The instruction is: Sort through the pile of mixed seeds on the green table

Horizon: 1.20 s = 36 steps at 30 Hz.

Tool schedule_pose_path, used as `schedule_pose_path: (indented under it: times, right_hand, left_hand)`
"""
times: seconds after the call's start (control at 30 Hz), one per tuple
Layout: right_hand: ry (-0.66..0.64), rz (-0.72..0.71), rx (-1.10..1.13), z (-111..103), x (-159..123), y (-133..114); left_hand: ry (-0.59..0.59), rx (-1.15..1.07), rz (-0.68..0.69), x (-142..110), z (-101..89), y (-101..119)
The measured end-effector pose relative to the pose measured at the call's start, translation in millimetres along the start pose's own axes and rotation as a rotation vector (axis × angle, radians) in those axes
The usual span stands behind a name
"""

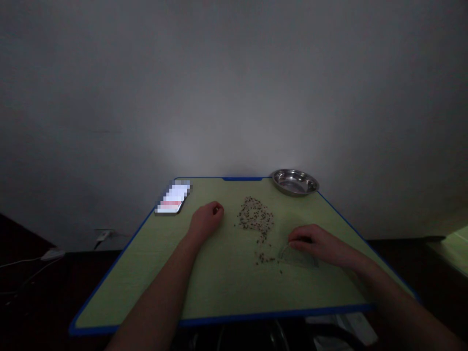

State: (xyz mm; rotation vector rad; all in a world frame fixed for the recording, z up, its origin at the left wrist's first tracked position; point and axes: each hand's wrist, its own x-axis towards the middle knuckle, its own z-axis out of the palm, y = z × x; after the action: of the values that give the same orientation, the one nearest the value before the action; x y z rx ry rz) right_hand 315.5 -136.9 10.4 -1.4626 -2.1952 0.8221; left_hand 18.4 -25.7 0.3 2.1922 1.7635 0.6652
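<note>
Right hand (pixel 316 243) pinching one clear piece (pixel 302 259), two clusters of bits (pixel 255 214) to its left, one bowl (pixel 295 183) beyond, left hand (pixel 206 220) loosely curled, contents unclear, one phone (pixel 173 197) beyond it.

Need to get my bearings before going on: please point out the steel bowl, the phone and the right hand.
steel bowl (pixel 294 182), head view, inner bottom
phone (pixel 171 197), head view, screen
right hand (pixel 313 242), head view, back of the hand
</note>
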Motion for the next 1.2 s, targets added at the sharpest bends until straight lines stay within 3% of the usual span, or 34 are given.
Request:
schedule_pose_path:
  times: [0.2, 0.8, 1.2]
  right_hand:
    - [-0.044, -0.013, 0.007, 2.6, -3.5, -6.8]
    - [0.007, -0.013, 0.001, 28.6, 11.7, -29.9]
    - [0.126, 0.039, -0.139, 21.9, 19.6, -14.1]
  left_hand:
    - [0.002, 0.009, 0.001, 0.7, 1.1, -1.4]
    - [-0.001, 0.014, 0.002, -1.2, -0.2, 0.3]
    - [-0.006, 0.018, -0.004, -0.5, 0.1, 0.9]
